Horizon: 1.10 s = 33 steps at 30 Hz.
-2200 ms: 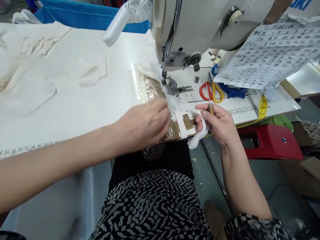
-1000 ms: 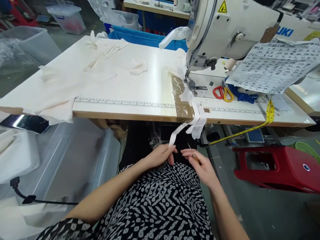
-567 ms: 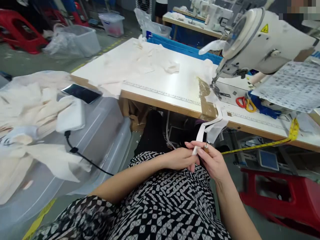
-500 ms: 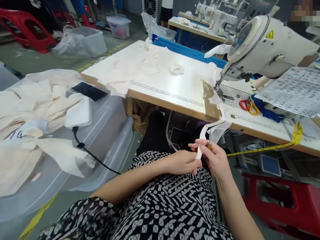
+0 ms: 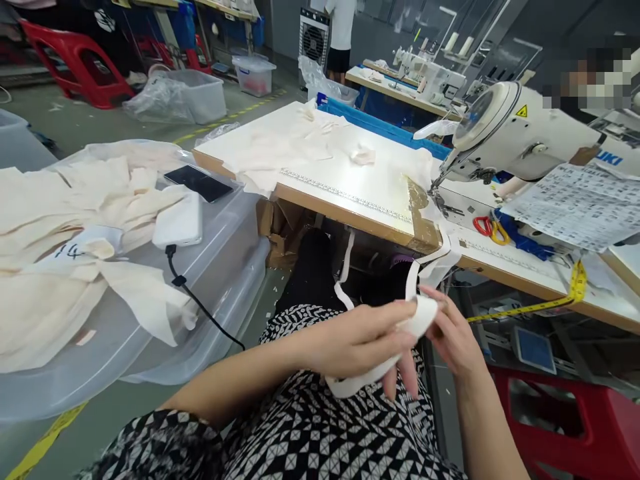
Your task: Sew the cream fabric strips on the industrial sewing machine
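Note:
Above my lap, my left hand (image 5: pixel 357 341) is closed round a white fabric strip (image 5: pixel 419 319); its fingers wrap over the strip, and a loop of it hangs below the palm. My right hand (image 5: pixel 453 331) pinches the same strip from the right side. The strip runs up to the table edge (image 5: pixel 350 215) and toward the needle of the white sewing machine (image 5: pixel 520 130). No tool shows in my right hand.
Red and yellow scissors (image 5: pixel 487 227), a printed sheet (image 5: pixel 575 203) and a yellow tape measure (image 5: pixel 550 305) lie at the machine. On my left a clear bin (image 5: pixel 220 267) carries cream fabric (image 5: pixel 60 233), a phone (image 5: pixel 199 183) and a power bank (image 5: pixel 179 220). A red stool (image 5: pixel 575 417) stands at right.
The view has tilted up and left. Both hands rose slightly and gathered more strip; my left hand now wraps over it, and the wooden-handled tool in my right hand is out of sight.

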{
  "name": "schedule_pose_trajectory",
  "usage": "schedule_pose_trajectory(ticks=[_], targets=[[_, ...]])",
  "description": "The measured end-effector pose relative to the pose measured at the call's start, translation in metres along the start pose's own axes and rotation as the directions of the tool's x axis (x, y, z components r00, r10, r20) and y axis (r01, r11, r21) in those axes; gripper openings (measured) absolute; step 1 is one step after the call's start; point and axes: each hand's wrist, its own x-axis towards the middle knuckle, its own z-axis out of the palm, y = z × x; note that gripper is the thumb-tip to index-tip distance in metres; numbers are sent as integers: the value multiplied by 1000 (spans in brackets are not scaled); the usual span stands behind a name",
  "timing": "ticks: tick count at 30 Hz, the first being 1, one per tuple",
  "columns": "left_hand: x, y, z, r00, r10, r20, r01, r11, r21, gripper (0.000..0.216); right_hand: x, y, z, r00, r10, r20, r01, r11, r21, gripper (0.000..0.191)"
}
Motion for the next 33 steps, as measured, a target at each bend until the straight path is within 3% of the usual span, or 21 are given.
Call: schedule_pose_trajectory(ticks=[4, 7, 10, 14, 17, 19, 21, 23, 25, 27, 30, 33], targets=[[35, -29, -4, 988, -20, -153, 28, 998, 52, 48, -32, -14, 5, 989, -27, 143, 42, 993, -107, 25], [51, -48, -11, 971, -27, -237, 45, 997, 70, 58, -39, -28, 2, 988, -11, 152, 54, 959, -279, 27], [59, -62, -20, 986, -47, -162, 29, 993, -116, 71, -37, -44, 0, 991, -104, 84, 130, 900, -417, 25], [66, -69, -28, 1000, 1, -5, -2, 962, -273, 84, -22, -57, 13, 972, -174, 160, 227, 876, -425, 25], [69, -67, -29, 998, 45, -34, -53, 951, -304, 84, -1, -60, 26, 973, -186, 134, 224, 894, -389, 24], [69, -68, -30, 983, 69, -169, -117, 950, -290, 89, 17, -67, 29, 967, -242, 77, 254, 909, -331, 19], [66, -77, -32, 960, 42, -275, -103, 972, -212, 90, 38, -84, 25, 946, -322, 16, 316, 915, -249, 15], [64, -94, -35, 962, -64, -267, 40, 994, -97, 76, 64, -112, 14, 910, -410, -63, 394, 903, -172, 16], [62, -117, -40, 964, -168, -206, 166, 986, -29, 44, 92, -147, -3, 854, -498, -151, 482, 866, -136, 13], [60, -141, -49, 953, -259, -158, 263, 965, 5, 25, 120, -182, -21, 814, -542, -207, 527, 840, -128, 12], [60, -170, -64, 922, -352, -160, 358, 933, 15, 27, 156, -220, -46, 772, -570, -281, 553, 821, -144, 17], [60, -189, -76, 896, -400, -192, 407, 913, -4, 33, 181, -237, -61, 751, -577, -321, 552, 815, -176, 22]])
